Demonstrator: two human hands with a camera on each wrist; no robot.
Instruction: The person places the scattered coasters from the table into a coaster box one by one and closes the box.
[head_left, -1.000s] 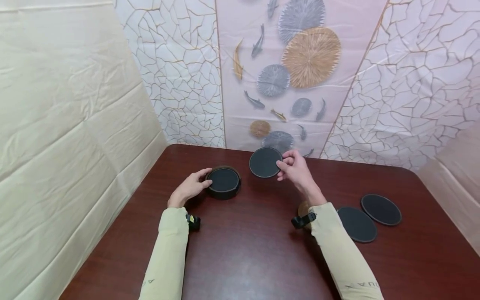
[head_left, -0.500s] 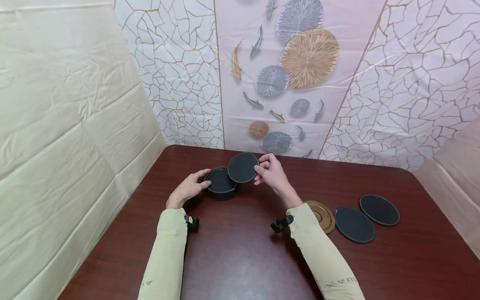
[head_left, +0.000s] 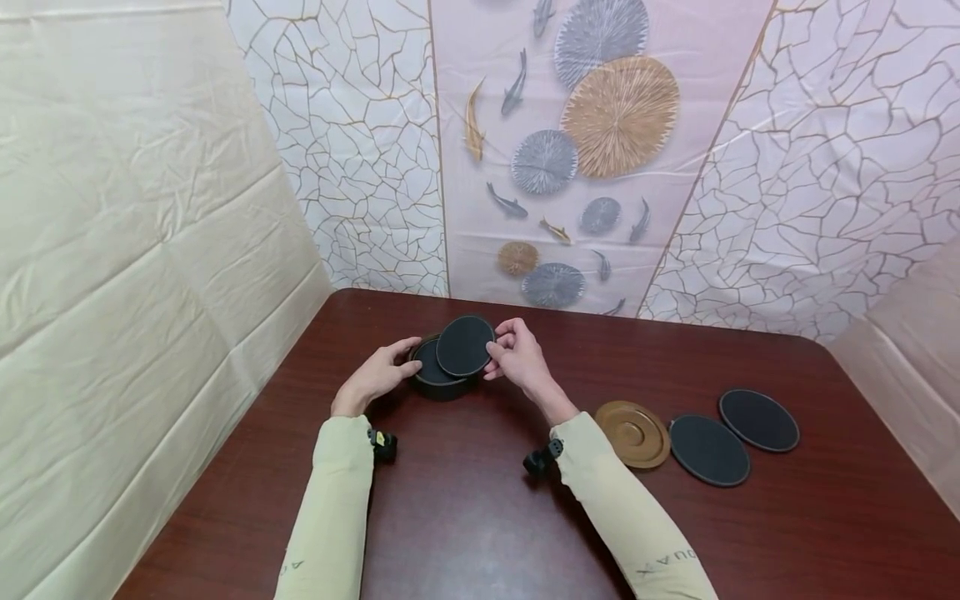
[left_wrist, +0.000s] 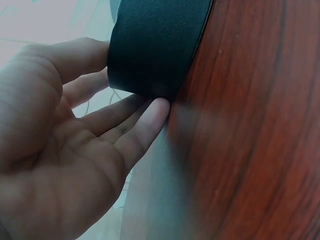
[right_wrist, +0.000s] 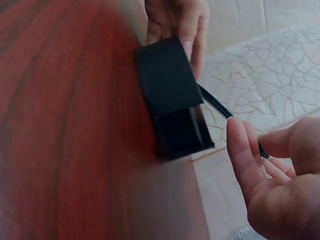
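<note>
A round black coaster point(head_left: 465, 346) with a stitched edge is pinched by its right edge between the thumb and fingers of my right hand point(head_left: 521, 358). It is tilted above the round black coaster holder point(head_left: 441, 389), overlapping its opening. In the right wrist view the coaster shows edge-on, and the holder point(right_wrist: 167, 77) has a cut-out in its wall. My left hand point(head_left: 375, 377) grips the holder's left side, thumb at the rim. In the left wrist view the fingers lie along the holder wall point(left_wrist: 155, 45), the little finger low near the tabletop. A dark surface shows inside the holder.
On the right of the dark red wooden table point(head_left: 450, 517) lie a brown round disc point(head_left: 652, 454) with ring grooves and two black coasters, a nearer one point(head_left: 708, 450) and a farther one point(head_left: 759, 420). Patterned fabric point(head_left: 360, 150) hangs behind the table's back edge.
My right hand has carried the coaster leftward and slightly down, from beside the holder to over it. The brown disc has come out from behind my right arm. My left hand stays in place.
</note>
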